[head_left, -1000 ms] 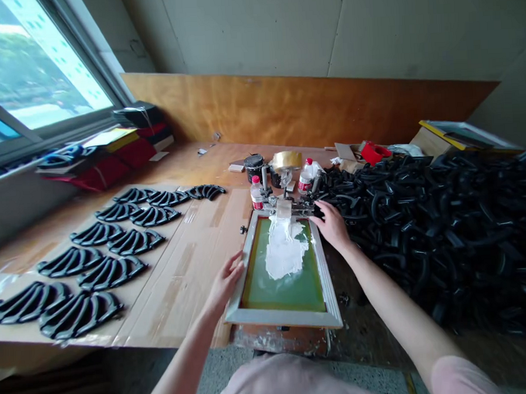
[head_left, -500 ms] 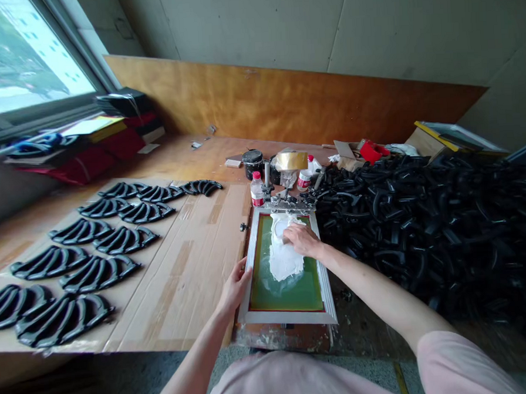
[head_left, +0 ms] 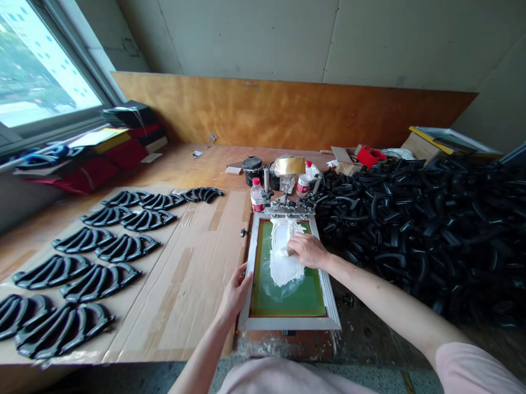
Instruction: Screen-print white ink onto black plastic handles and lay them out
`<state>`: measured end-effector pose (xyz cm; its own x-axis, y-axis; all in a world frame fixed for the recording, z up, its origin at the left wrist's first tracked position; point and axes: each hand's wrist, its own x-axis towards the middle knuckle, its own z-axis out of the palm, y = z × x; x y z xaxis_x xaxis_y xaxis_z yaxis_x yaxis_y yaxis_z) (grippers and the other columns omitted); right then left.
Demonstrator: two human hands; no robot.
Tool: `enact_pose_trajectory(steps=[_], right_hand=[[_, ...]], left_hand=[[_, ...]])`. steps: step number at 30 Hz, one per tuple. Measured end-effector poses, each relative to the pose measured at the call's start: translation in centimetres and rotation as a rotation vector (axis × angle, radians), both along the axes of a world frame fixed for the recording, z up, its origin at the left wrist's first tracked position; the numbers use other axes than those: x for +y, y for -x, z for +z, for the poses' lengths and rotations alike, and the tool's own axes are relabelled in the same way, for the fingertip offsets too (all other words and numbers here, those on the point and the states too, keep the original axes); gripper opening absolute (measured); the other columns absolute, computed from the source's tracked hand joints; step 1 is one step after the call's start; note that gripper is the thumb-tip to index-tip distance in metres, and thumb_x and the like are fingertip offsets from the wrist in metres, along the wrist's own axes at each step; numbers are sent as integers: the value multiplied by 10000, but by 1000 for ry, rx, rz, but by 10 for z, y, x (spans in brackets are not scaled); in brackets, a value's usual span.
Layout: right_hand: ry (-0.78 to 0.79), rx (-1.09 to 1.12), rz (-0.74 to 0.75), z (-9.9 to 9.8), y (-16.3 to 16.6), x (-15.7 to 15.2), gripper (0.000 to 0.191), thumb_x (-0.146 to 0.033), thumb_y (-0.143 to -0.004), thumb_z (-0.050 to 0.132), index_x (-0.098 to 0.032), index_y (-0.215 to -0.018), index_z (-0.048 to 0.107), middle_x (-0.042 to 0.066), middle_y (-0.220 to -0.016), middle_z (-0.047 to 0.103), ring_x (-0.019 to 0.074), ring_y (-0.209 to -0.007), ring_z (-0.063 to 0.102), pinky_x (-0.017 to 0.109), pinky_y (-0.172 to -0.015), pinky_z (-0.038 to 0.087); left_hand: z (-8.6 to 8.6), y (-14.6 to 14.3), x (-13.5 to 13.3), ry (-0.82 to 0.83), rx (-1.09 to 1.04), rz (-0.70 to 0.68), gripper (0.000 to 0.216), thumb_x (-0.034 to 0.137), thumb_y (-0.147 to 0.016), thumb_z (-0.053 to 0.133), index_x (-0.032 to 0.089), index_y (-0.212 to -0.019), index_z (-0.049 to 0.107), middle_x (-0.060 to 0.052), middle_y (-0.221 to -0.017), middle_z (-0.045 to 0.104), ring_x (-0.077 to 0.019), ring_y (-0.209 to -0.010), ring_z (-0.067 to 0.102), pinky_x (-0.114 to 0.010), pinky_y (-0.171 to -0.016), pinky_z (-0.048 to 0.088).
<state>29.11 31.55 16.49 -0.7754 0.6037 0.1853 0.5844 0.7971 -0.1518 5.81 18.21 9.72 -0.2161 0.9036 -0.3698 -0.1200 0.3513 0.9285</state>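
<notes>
A printing screen (head_left: 290, 301) with green mesh lies in front of me, set in a silver metal frame (head_left: 331, 299). Thick white ink (head_left: 284, 269) covers the upper middle of the mesh. My right hand (head_left: 309, 250) is closed over the ink around a small squeegee, most of which my fingers hide. At the frame's left side, my left hand (head_left: 238, 289) grips the rail, thumb near its top. Metal hinge clamps (head_left: 287, 206) hold the screen's far end.
Several black fan-shaped parts (head_left: 102, 282) lie in rows on cardboard (head_left: 192, 283) at left. A large heap of black parts (head_left: 392, 231) borders the screen at right. Behind the clamps stand a red-capped bottle (head_left: 257, 196), a dark tub (head_left: 253, 170) and a tape roll (head_left: 290, 166).
My right hand has moved slightly right and towards me across the white ink. My left hand stays at the frame's left rail. The camera view has tilted up a little.
</notes>
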Motion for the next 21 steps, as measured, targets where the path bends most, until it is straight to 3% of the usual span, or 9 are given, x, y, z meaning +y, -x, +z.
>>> enact_pose_trajectory(steps=[3,6,9,11,14,15,18,21], right_hand=[[60,64,-192,20,12,28,314,-326,-821,677,-268,-1127,637,25,-966,682,191,-899,595,269,-732,427],[113,100,-406,45,15,67,563,-429,-804,685,-336,-1330,507,24,-1041,686,195,-903,617,273,-725,440],[104,235,-560,59,-17,95,495,-478,-881,560,-273,-1328,512,52,-1016,692,188,-855,627,267,-692,437],[58,327,-737,54,-49,99,371,-426,-936,459,-202,-1194,604,75,-942,696,192,-828,627,267,-689,427],[125,292,-923,21,-80,79,291,-351,-937,447,-163,-994,662,87,-861,688,200,-796,623,273,-688,416],[194,259,-881,7,-81,67,272,-354,-924,475,-168,-997,661,79,-862,686,197,-794,621,270,-689,416],[324,164,-568,-31,-61,34,364,-404,-847,611,-221,-1162,612,57,-978,672,195,-903,608,272,-754,422],[294,84,-434,-42,-29,11,364,-351,-810,675,-257,-1157,623,53,-1044,634,206,-1019,559,298,-849,405]], left_hand=[[18,1,-3,-13,-15,-16,810,600,-675,680,168,-1330,478,-23,-772,687,-184,-671,630,-259,-598,479],[51,6,-4,-28,-68,-54,794,611,-704,655,197,-1355,470,-29,-827,700,-181,-670,635,-260,-595,483],[93,11,7,-111,-84,-61,655,669,-782,514,179,-1207,606,-59,-925,707,-183,-721,642,-263,-619,494],[120,11,24,-241,-69,-15,630,681,-809,452,167,-1117,649,-72,-966,703,-188,-774,644,-272,-662,507],[155,8,61,-419,-62,37,584,667,-796,485,160,-1029,659,-70,-904,696,-188,-785,635,-281,-672,522],[165,6,73,-448,-67,43,571,667,-786,497,153,-972,662,-69,-858,689,-184,-770,631,-277,-656,524],[180,2,94,-478,-90,89,548,679,-781,495,154,-853,639,-52,-761,658,-158,-720,618,-249,-618,520],[165,-10,83,-474,-142,192,508,646,-790,523,192,-1004,607,-24,-798,656,-128,-685,614,-238,-607,519]])
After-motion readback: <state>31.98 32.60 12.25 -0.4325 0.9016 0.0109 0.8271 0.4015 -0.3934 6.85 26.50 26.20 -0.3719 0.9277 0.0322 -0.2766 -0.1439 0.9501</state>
